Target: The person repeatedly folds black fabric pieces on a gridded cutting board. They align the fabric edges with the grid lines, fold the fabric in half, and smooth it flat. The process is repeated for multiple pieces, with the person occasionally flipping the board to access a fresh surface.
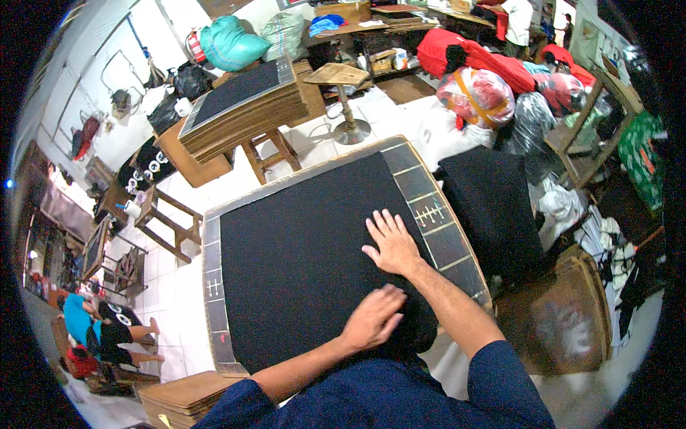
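Observation:
A sheet of black fabric (300, 246) lies flat over a wooden board (461, 241) whose dark side borders carry pale lines and marks. On the fabric near its right edge rests my right hand (393, 244), palm down with fingers spread. Nearer my body is my left hand (375, 316), slightly blurred, over the lower right part of the fabric with its thumb apart from the fingers. Neither hand grasps anything that I can see. At the near right corner the fabric hangs past the board.
Black fabric (482, 198) is piled right of the board. Beyond stand stacked boards (246, 123), a wooden stool (268, 155) and a small pedestal table (337, 75). More boards (187, 391) are stacked at lower left. A person in blue (80, 319) sits far left; others are in the background.

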`<state>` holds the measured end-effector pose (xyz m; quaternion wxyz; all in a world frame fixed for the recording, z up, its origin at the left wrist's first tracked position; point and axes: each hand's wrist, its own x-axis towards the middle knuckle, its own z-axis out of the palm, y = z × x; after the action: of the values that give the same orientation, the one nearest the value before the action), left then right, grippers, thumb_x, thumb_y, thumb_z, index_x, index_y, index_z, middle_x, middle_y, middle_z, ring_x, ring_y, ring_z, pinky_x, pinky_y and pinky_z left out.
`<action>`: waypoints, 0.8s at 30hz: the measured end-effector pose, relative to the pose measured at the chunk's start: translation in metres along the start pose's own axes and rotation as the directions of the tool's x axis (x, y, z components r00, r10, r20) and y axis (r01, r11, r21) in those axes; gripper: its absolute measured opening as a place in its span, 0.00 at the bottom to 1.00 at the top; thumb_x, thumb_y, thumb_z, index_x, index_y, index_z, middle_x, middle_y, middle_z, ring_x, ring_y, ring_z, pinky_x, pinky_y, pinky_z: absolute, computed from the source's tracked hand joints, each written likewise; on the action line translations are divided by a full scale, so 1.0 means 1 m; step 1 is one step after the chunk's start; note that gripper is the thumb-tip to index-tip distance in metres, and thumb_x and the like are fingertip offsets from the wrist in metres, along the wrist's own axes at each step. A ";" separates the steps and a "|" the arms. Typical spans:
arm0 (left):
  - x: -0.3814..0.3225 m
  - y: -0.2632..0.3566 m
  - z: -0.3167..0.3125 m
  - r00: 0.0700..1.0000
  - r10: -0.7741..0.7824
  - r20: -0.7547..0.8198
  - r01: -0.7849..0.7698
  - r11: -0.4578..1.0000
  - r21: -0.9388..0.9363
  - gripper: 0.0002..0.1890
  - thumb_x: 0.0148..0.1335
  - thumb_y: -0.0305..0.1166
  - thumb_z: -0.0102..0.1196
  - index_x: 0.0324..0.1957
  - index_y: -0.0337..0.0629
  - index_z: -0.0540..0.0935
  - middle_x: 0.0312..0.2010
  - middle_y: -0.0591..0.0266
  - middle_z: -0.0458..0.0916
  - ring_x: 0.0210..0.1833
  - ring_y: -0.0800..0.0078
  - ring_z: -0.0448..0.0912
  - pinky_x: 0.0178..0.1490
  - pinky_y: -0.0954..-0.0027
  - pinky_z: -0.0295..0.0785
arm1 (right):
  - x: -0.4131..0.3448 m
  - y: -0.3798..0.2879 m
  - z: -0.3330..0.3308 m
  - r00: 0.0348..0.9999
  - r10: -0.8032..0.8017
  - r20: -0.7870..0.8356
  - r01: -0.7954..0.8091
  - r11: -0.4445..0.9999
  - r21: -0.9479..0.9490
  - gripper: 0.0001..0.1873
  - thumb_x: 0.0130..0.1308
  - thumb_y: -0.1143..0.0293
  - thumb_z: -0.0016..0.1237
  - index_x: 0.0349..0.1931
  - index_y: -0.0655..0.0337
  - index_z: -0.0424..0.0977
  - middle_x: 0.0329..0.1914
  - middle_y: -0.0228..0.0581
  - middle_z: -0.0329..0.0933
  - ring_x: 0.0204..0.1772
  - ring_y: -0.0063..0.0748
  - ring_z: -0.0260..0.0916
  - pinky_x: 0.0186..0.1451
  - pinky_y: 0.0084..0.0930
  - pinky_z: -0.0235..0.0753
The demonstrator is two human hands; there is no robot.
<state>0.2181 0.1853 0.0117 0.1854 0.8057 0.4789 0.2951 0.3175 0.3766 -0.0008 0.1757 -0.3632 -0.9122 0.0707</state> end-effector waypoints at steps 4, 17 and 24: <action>-0.043 -0.034 -0.065 0.925 -0.362 -0.119 0.378 0.830 0.410 0.33 0.70 0.44 0.57 0.72 0.37 0.68 0.76 0.40 0.61 0.81 0.42 0.54 0.81 0.41 0.48 | 0.080 0.036 0.015 0.994 0.050 -0.101 -0.061 0.992 -0.111 0.44 0.73 0.39 0.43 0.75 0.67 0.60 0.82 0.58 0.54 0.84 0.57 0.47 0.85 0.55 0.42; -0.124 0.011 -0.075 0.788 -0.572 -0.228 0.613 0.692 0.380 0.37 0.73 0.58 0.49 0.75 0.47 0.66 0.78 0.44 0.57 0.82 0.50 0.54 0.81 0.42 0.48 | 0.203 0.079 0.034 0.973 0.230 -0.008 -0.216 0.900 -0.378 0.44 0.77 0.42 0.38 0.76 0.75 0.52 0.82 0.64 0.50 0.85 0.56 0.43 0.84 0.56 0.42; -0.132 0.014 -0.069 0.793 -0.498 -0.351 0.604 0.719 0.344 0.34 0.74 0.53 0.48 0.73 0.43 0.68 0.76 0.44 0.62 0.81 0.51 0.56 0.81 0.43 0.48 | 0.066 -0.105 0.051 0.910 -0.393 0.134 0.410 0.901 -0.143 0.39 0.74 0.47 0.45 0.75 0.67 0.60 0.81 0.60 0.53 0.83 0.64 0.46 0.82 0.62 0.45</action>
<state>0.1338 0.0639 0.0327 0.0212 0.6046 0.7700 0.2028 0.1875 0.3460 -0.0031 0.1084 -0.1768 -0.9779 -0.0256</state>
